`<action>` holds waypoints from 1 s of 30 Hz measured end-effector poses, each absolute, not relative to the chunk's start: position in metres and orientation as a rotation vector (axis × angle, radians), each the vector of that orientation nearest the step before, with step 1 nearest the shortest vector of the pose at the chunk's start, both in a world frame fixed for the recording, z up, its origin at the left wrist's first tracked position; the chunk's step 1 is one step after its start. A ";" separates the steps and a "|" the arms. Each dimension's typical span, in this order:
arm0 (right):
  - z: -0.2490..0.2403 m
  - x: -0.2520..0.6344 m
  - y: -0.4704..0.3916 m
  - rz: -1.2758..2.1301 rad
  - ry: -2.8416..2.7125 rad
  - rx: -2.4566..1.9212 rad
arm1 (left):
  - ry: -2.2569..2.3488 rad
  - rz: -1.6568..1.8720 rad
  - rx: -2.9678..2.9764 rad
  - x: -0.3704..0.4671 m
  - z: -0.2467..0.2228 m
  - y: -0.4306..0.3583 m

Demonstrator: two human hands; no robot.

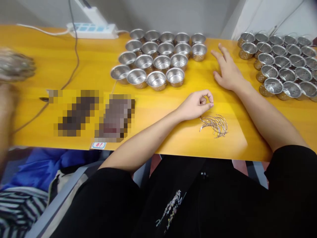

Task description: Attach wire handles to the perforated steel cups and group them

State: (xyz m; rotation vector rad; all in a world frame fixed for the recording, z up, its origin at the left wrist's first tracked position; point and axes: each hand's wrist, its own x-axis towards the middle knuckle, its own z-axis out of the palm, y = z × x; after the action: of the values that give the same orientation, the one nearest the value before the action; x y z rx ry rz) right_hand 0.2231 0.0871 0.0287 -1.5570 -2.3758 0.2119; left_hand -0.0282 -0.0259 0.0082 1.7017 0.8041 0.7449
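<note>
Cups upright, mouths upward.

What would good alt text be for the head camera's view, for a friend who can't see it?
A person's curled left hand is beside a small pile of curved wires on a yellow table. The spread right hand is between two groups of perforated metal cups. At far left is another person's blurred arm.

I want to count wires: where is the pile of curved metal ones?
In the head view, the curved metal wires lie on the yellow table, right of centre, just below and right of the left hand.
</note>
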 end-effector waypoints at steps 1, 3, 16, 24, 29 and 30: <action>0.030 0.217 0.091 0.236 -2.392 -1.551 | 0.788 0.756 1.694 -0.029 0.006 -0.026; 0.029 0.204 0.100 0.296 -2.405 -1.527 | 0.751 0.783 1.680 -0.032 0.001 -0.026; -0.021 0.178 0.182 0.239 -2.311 -1.171 | 0.566 1.004 1.504 -0.048 -0.010 -0.031; -0.005 0.188 0.167 0.331 -2.304 -1.110 | 0.639 1.413 1.424 -0.051 -0.022 -0.017; -0.001 0.213 0.091 0.557 -2.245 -0.972 | 0.970 1.639 1.401 -0.029 -0.037 -0.025; 0.000 0.217 0.076 0.585 -2.222 -0.958 | 1.002 1.646 1.449 -0.026 -0.039 -0.029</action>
State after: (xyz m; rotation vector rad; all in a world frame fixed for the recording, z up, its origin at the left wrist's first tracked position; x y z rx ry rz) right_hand 0.2165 0.0757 -0.0001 -0.9579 -2.2224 0.5851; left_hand -0.0261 -0.0285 -0.0388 1.4485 1.0022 1.6462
